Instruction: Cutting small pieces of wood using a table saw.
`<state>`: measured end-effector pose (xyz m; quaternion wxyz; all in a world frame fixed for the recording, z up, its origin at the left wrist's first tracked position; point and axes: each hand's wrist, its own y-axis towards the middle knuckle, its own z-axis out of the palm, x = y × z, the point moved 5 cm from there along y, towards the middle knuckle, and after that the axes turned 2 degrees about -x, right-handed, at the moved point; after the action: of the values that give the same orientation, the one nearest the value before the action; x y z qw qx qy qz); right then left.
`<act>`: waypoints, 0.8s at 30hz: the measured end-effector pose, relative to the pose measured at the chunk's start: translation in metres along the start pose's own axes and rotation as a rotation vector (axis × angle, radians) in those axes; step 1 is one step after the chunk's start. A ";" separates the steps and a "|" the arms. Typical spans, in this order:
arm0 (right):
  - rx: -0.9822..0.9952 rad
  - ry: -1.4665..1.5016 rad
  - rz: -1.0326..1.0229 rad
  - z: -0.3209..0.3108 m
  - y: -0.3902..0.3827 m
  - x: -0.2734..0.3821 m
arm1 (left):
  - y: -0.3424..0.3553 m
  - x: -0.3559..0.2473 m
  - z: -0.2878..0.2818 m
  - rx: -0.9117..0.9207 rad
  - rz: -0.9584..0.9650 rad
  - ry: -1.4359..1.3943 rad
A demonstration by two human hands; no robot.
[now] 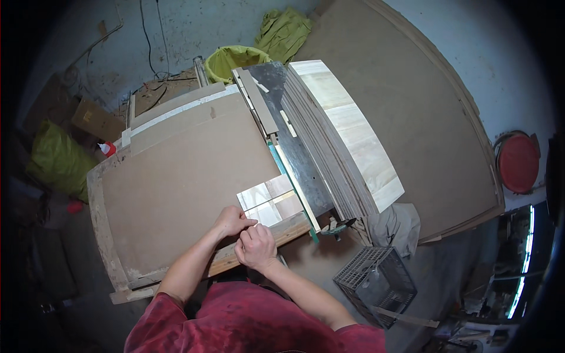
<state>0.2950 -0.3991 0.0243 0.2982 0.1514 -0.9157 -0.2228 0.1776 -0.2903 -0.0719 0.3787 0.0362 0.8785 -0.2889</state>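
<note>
My left hand [233, 222] is by the near edge of the worktable [170, 182], fingers pinched together beside the lower left corner of the small pale wooden boards [263, 213]. Just nearer to me, my right hand [257, 246] is curled closed, its fingertips close to the left hand's. Whatever lies between the fingers is hidden or too small to name. The boards lie flat, with a narrow dark line and a yellowish strip running between them. Along their right side runs a long light wooden strip [298, 187] with a green edge.
Right of the strip, a dark metal surface [306, 176] bears a tall stack of panels [353, 129]. Large brown sheets [400, 106] lean on the wall. A grey plastic crate [376, 282] stands on the floor. A red-capped white bottle [107, 149] sits at the table's far left.
</note>
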 end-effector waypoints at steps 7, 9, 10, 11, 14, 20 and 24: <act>0.013 0.001 -0.017 0.017 0.024 -0.009 | 0.031 -0.002 -0.009 -0.028 0.011 0.008; 0.030 -0.013 -0.016 0.030 0.040 -0.012 | 0.045 -0.001 -0.024 -0.054 0.023 -0.005; 0.042 -0.033 -0.004 0.037 0.049 -0.015 | 0.054 -0.001 -0.033 -0.066 0.035 0.003; 0.048 -0.029 -0.012 0.045 0.060 -0.016 | 0.064 0.000 -0.043 -0.078 0.047 0.011; 0.041 -0.032 -0.014 0.075 0.102 -0.024 | 0.108 0.012 -0.078 -0.085 0.028 -0.008; 0.008 -0.063 -0.017 0.134 0.198 -0.044 | 0.207 0.030 -0.159 -0.142 0.050 0.048; 0.141 -0.037 0.054 0.165 0.242 -0.046 | 0.252 0.049 -0.201 -0.148 0.053 0.094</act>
<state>0.1945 -0.1215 0.0038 0.2758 0.1433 -0.9382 -0.1524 0.0839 0.0189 -0.1165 0.3460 0.0448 0.9131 -0.2109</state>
